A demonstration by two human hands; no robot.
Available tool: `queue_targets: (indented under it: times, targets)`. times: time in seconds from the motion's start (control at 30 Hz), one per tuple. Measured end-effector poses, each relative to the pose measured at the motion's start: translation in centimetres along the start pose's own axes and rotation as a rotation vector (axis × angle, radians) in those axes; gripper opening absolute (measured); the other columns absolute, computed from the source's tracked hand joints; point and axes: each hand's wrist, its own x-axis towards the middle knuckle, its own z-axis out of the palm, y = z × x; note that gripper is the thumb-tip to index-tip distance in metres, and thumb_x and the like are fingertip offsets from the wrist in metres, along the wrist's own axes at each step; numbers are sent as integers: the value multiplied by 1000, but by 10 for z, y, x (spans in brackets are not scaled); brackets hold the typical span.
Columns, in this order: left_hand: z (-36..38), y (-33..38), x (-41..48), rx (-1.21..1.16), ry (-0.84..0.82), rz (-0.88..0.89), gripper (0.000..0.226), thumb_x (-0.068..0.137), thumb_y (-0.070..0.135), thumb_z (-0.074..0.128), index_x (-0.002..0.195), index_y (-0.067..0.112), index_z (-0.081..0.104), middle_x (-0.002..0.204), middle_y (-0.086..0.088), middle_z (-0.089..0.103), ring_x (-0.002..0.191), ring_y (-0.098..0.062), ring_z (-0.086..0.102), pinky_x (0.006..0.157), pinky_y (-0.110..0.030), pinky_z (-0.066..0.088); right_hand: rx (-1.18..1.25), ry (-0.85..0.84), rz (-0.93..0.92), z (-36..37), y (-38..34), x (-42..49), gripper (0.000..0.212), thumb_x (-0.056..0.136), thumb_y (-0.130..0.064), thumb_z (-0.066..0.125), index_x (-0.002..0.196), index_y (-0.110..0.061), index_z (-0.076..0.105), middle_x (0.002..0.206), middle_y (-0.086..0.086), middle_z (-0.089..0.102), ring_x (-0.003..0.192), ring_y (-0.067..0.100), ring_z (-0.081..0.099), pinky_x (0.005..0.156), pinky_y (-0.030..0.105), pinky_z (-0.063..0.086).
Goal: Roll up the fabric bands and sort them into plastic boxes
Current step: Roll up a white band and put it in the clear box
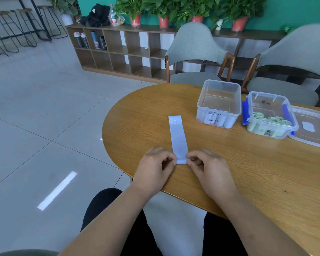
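A pale blue fabric band (178,137) marked "20 LB" lies flat on the wooden table (229,172), stretching away from me. Its near end is folded into a small roll. My left hand (153,169) pinches the left side of that roll, and my right hand (209,170) pinches the right side. A clear plastic box (219,103) behind holds several rolled blue bands. To its right, a clear box with blue clips (270,115) holds several rolled green bands.
A clear lid (312,128) lies at the table's right edge beside the clip box. Two grey chairs (194,52) stand behind the table. A wooden shelf with potted plants lines the far wall. The table's rounded left edge drops to a tiled floor.
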Motion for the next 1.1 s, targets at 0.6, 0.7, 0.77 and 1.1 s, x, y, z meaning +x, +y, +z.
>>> queue_targets:
  times: [0.6,0.7,0.77,1.1]
  targets:
    - [2,0,-5,23,29,7,12,86,28,81,95,29,74,90,19,66,90,-7,60,86,-31,49,-73,14,-58,0,2,-3,10,91,-33,77,99,-31,73,92,-20,64,89,4,55,75,31,52]
    - [2,-1,-5,23,35,15,12,87,28,80,96,29,74,90,20,66,92,-4,59,87,-33,50,-108,16,-71,2,0,-3,9,92,-32,76,99,-29,73,93,-18,64,93,8,57,73,30,51]
    - [3,-1,-4,36,32,23,13,86,28,80,97,29,73,92,20,65,94,-4,58,87,-33,50,-131,23,-57,4,-1,-3,9,92,-33,75,100,-28,74,95,-17,63,95,10,57,72,29,51]
    - [5,-4,-2,66,26,2,12,92,30,77,103,29,76,94,19,67,97,-6,57,85,-33,51,-107,29,-10,4,0,-3,30,88,-24,81,117,-27,73,94,-17,65,90,8,60,75,33,56]
